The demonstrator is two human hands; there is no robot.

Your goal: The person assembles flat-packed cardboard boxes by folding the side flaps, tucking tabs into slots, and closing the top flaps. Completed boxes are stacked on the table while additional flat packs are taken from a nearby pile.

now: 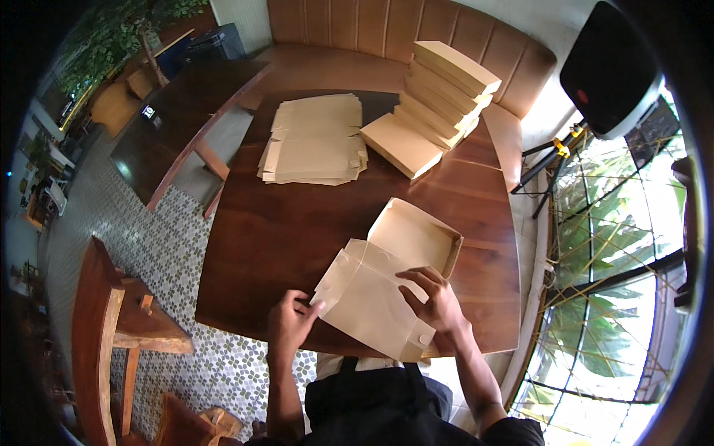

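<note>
A half-folded tan cardboard box [394,275] lies on the dark wooden table [275,238] in front of me, its tray end raised and its lid flap spread flat toward me. My left hand [291,323] pinches the flap's near left corner. My right hand [435,297] presses down on the flap's right side, fingers spread over the card.
A pile of flat unfolded box blanks [316,141] lies at the table's far middle. A stack of folded boxes [442,89] stands at the far right, one [401,145] lying beside it. A padded bench [387,30] runs behind; wooden chairs [111,327] stand at left.
</note>
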